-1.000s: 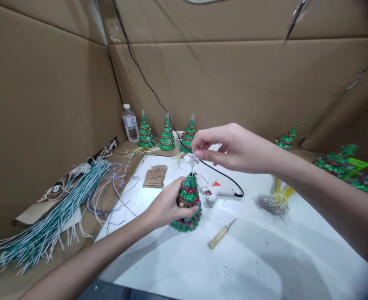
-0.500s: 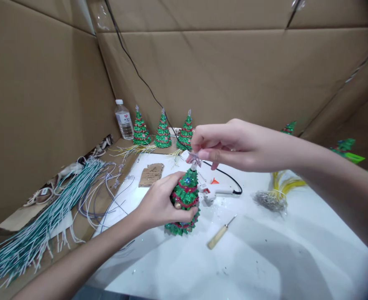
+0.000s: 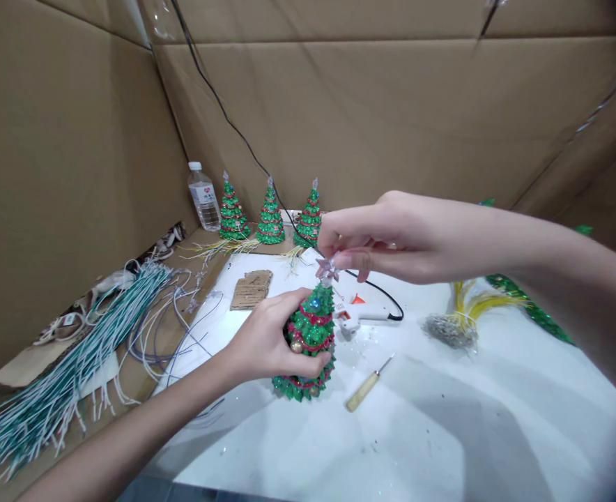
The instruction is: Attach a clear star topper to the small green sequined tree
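My left hand (image 3: pixel 266 341) is wrapped round a small green glitter Christmas tree (image 3: pixel 308 341) with red garlands that stands on the white table (image 3: pixel 444 418). My right hand (image 3: pixel 386 237) hovers just above it, pinching a small clear star topper (image 3: pixel 327 268) at the tree's tip. A white glue gun (image 3: pixel 363 315) lies right behind the tree, and a wooden-handled awl (image 3: pixel 365 388) lies to its right.
Three finished trees (image 3: pixel 270 217) stand at the back by a water bottle (image 3: pixel 203 197). A bundle of green-white wires (image 3: pixel 67 369) lies on the left. Yellow wires with a silvery bunch (image 3: pixel 457 322) lie on the right. Cardboard walls enclose the table; a black cable (image 3: pixel 224 111) hangs down.
The tree and my left hand slid slightly toward me and left. My right hand has kept the star pinched at the tree's tip. The camera tilted a little.
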`<state>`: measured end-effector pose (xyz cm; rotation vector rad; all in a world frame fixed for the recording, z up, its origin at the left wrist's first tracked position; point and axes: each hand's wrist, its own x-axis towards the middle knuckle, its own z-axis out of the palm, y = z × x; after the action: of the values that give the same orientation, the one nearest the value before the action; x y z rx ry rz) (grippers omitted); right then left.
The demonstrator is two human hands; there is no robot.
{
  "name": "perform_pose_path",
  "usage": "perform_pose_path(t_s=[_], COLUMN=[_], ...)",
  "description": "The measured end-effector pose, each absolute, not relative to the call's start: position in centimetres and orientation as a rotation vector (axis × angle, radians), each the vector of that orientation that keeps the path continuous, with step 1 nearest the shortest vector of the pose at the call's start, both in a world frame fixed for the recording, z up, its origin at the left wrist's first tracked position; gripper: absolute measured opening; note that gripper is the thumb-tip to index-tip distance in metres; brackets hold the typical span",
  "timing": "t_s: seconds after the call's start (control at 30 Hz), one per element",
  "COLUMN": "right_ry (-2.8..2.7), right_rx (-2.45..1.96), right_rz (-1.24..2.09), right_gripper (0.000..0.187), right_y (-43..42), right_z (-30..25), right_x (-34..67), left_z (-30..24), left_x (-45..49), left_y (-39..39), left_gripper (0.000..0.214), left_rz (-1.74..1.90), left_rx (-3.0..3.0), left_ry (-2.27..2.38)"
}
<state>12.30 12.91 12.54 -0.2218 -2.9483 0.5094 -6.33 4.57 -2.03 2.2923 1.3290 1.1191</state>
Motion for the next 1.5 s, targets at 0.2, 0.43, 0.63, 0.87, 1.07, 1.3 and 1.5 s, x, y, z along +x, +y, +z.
perform_pose_path(t_s=[0.2, 0.43, 0.63, 0.87, 1.07, 1.3, 1.5], right_ry=[-2.956, -3.001, -3.039, -3.028, -3.032, -2.909, -2.898], right_rx=[-0.276, -0.356, -0.340, -0.390, -0.283, -0.303, -0.320], right_rz=[0.423, 0.322, 0.310, 0.375, 0.073, 0.007, -0.074], right_gripper=[0.011, 0.012, 0.012, 0.009, 0.014, 0.016, 0.017], right_y=[12.8, 12.5, 12.4, 12.4, 12.0, 11.6, 11.8], right_z=[12.9, 13.3, 13.8, 14.0, 14.2, 13.8, 13.5], right_x=[12.3, 12.1, 12.0, 12.0, 12.0, 11.9, 11.7], left_z=[-1.7, -1.5, -0.8, -1.1, -1.1, -1.2, -1.3], left_x=[-6.1, -5.7, -5.7, -5.7, -5.7, -5.7, -5.6], left_y=[4.3, 3.9, 3.7, 3.7, 3.6, 3.5, 3.5], left_gripper=[0.033, 0.034, 0.032, 0.031, 0.029, 0.031, 0.030], left_rz=[1.105, 1.128, 1.073, 1.118, 1.111, 1.127, 1.144], left_rx=[2.266, 2.234, 2.207, 2.188, 2.179, 2.180, 2.150], left_ry=[1.360, 1.512, 1.474, 1.403, 1.428, 1.443, 1.405])
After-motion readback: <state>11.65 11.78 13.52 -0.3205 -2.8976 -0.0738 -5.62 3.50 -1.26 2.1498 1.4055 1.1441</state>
